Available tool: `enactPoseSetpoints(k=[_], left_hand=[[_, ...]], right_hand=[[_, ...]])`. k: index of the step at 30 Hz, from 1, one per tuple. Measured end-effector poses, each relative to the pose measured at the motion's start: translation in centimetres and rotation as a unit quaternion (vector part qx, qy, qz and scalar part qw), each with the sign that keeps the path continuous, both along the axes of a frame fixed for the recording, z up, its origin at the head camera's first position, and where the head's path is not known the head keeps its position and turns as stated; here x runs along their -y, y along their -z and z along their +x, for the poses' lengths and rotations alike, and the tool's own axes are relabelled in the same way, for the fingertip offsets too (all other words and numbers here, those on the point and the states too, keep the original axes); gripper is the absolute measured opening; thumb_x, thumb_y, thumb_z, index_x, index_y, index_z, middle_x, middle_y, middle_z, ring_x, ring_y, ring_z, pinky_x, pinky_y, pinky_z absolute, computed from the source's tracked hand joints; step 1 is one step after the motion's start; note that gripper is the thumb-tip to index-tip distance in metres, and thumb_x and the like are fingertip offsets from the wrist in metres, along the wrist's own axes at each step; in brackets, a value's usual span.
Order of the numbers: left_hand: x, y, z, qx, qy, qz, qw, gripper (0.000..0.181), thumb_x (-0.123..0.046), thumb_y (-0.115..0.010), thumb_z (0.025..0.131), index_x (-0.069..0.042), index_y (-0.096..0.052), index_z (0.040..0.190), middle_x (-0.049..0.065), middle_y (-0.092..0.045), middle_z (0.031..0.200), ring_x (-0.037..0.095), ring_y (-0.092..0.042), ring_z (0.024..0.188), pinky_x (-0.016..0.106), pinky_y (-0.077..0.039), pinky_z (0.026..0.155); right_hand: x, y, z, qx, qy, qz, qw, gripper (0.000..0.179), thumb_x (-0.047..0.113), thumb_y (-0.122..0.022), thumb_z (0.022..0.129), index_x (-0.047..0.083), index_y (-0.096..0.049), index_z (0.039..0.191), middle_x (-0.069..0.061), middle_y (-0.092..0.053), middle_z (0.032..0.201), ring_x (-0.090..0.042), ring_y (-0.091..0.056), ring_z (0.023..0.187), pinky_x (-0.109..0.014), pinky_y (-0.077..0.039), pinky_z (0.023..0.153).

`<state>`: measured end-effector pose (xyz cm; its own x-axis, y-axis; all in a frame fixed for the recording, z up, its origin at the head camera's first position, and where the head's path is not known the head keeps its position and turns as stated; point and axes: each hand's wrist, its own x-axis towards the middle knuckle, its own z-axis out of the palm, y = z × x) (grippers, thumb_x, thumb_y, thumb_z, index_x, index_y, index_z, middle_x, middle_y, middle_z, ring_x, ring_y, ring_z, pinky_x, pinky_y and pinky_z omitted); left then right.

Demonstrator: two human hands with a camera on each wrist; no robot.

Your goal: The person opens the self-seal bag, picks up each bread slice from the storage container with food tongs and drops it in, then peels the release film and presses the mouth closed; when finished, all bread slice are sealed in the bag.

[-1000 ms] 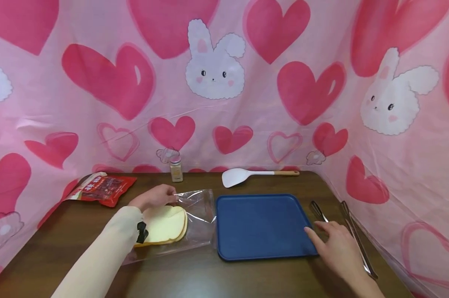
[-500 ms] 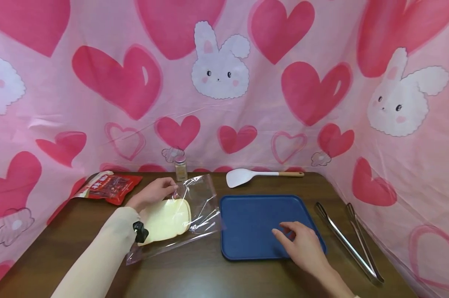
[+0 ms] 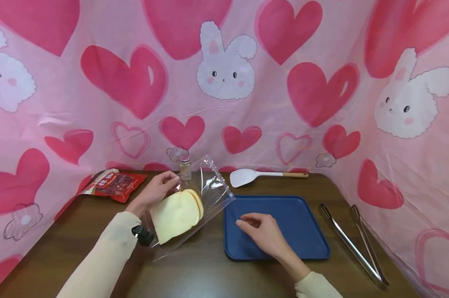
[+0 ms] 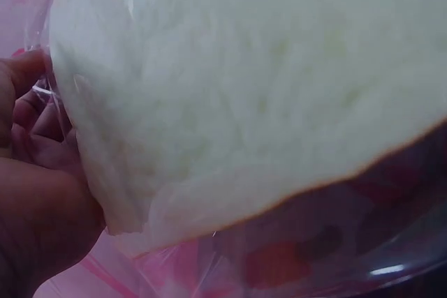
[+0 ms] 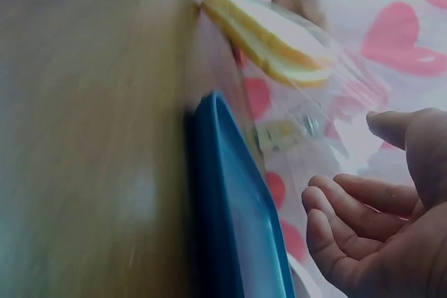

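My left hand (image 3: 154,193) grips the upper edge of a clear plastic bag (image 3: 214,180). Inside the bag are slices of white bread (image 3: 177,214), lying together and tilted; in the right wrist view the bread (image 5: 269,36) appears edge-on with yellowish crusts. The left wrist view is mostly filled by one bread face (image 4: 244,102) behind the film. Over the blue tray (image 3: 302,225) is my right hand (image 3: 265,232), fingers loosely bent, thumb apart, nothing between them. The bag's right corner reaches the tray's far left corner.
Metal tongs (image 3: 353,248) lie right of the tray. Behind it rests a white spatula (image 3: 243,177) with a wooden handle. A small jar (image 3: 185,169) stands behind the bag, and a red food packet (image 3: 116,185) lies at the back left. A pink patterned cloth surrounds the table.
My left hand has raised and tilted the bag with the bread, its right end now higher. My right hand has moved left from beside the tongs to over the tray.
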<state>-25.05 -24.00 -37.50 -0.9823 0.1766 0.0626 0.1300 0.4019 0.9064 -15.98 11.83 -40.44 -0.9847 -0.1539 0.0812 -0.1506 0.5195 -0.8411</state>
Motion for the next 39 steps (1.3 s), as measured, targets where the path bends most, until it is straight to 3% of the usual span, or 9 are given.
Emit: enactPoseSetpoints(k=[5,12,19,23,25,29,33,39], left_hand=[[-0.4,0.4,0.3,-0.011,-0.016,0.047,0.9987,0.021,-0.018,-0.054,0.111,0.002,-0.059,0.116,0.002,-0.066,0.093,0.013,-0.065,0.089,0.022,-0.055,0.081],[-1.2,1.1,0.9,-0.020,-0.047,0.131,0.9901,0.015,-0.013,-0.054,0.111,0.002,-0.059,0.110,-0.005,-0.067,0.087,0.007,-0.066,0.083,0.019,-0.057,0.078],[-1.3,1.5,1.9,-0.017,-0.108,0.188,0.9761,0.015,-0.017,-0.054,0.112,-0.004,-0.060,0.110,-0.010,-0.071,0.084,0.005,-0.068,0.083,0.018,-0.058,0.080],[-0.8,1.5,3.0,-0.012,-0.151,0.199,0.9683,0.019,-0.024,-0.055,0.111,-0.006,-0.061,0.116,-0.012,-0.073,0.089,0.006,-0.068,0.087,0.019,-0.057,0.081],[-0.5,1.5,3.6,-0.011,-0.166,0.183,0.9689,0.023,-0.028,-0.057,0.111,-0.007,-0.062,0.119,-0.014,-0.073,0.091,0.006,-0.067,0.090,0.018,-0.055,0.083],[0.0,1.5,4.7,-0.011,-0.168,0.169,0.9710,0.030,-0.031,-0.060,0.109,-0.004,-0.065,0.123,-0.014,-0.075,0.093,0.005,-0.069,0.093,0.019,-0.055,0.087],[0.0,1.3,5.7,-0.019,-0.164,0.185,0.9687,0.030,-0.030,-0.063,0.108,-0.003,-0.068,0.120,-0.015,-0.077,0.092,0.005,-0.072,0.091,0.021,-0.058,0.084],[0.0,0.9,7.5,-0.035,-0.139,0.201,0.9689,0.031,-0.026,-0.065,0.107,0.001,-0.068,0.120,-0.011,-0.079,0.095,0.008,-0.078,0.090,0.028,-0.065,0.083]], right_hand=[[3.2,0.2,-1.9,0.045,-0.032,-0.091,0.9943,0.039,0.033,-0.079,0.095,0.000,-0.077,0.118,-0.011,-0.080,0.100,-0.020,-0.075,0.082,-0.031,-0.062,0.071],[6.4,0.4,-3.8,0.060,-0.035,-0.164,0.9841,0.030,0.023,-0.078,0.095,-0.004,-0.078,0.109,-0.020,-0.079,0.093,-0.017,-0.073,0.073,-0.029,-0.063,0.067],[7.6,-0.6,-4.2,0.002,-0.007,-0.185,0.9828,0.015,0.011,-0.078,0.094,-0.003,-0.080,0.100,-0.020,-0.076,0.083,-0.012,-0.065,0.067,-0.024,-0.056,0.063],[7.5,-1.4,-4.3,-0.045,0.015,-0.169,0.9844,0.014,0.012,-0.078,0.095,-0.001,-0.081,0.099,-0.015,-0.077,0.087,-0.009,-0.064,0.071,-0.020,-0.055,0.065],[7.3,-1.8,-4.4,-0.063,0.023,-0.169,0.9834,0.013,0.012,-0.077,0.096,0.000,-0.081,0.098,-0.016,-0.077,0.087,-0.010,-0.064,0.070,-0.020,-0.054,0.064],[6.9,-2.3,-4.8,-0.086,0.036,-0.168,0.9814,0.013,0.014,-0.077,0.096,0.002,-0.082,0.098,-0.018,-0.076,0.085,-0.009,-0.062,0.067,-0.021,-0.051,0.064],[6.7,-2.5,-5.0,-0.090,0.035,-0.177,0.9794,0.013,0.012,-0.075,0.097,0.001,-0.081,0.099,-0.019,-0.078,0.091,-0.009,-0.066,0.074,-0.020,-0.055,0.069],[6.8,-3.1,-5.0,-0.102,0.009,-0.211,0.9722,0.012,0.007,-0.069,0.100,-0.003,-0.077,0.100,-0.022,-0.078,0.096,-0.030,-0.073,0.087,-0.021,-0.059,0.073]])
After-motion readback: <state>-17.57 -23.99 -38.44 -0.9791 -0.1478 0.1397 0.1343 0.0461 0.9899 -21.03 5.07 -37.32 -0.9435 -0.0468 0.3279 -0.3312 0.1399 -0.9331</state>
